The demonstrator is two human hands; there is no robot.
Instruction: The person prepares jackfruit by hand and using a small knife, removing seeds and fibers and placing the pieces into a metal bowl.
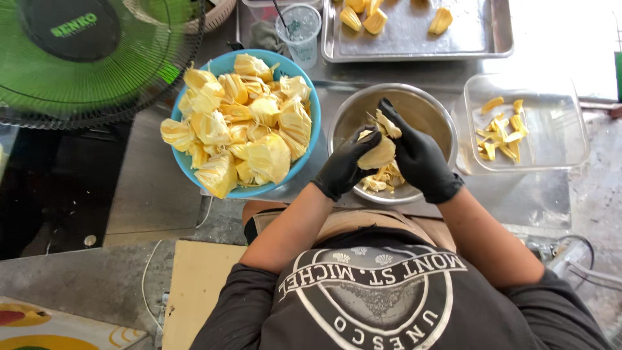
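Centrally, the left hand (346, 167) and right hand (418, 159), both in black gloves, are closed together around one yellow jackfruit pod (379, 154), fingers curled and pinching it from both sides, directly above the steel bowl (424, 107), which holds pale fruit scraps at its near edge. Left of the bowl stands a blue bowl (223, 65) heaped with unprocessed pods; right of it lies a clear plastic container (551, 97) with yellow strips, and farther off sits a metal tray (414, 39) carrying cleaned pieces, with a green fan (97, 58) at far left.
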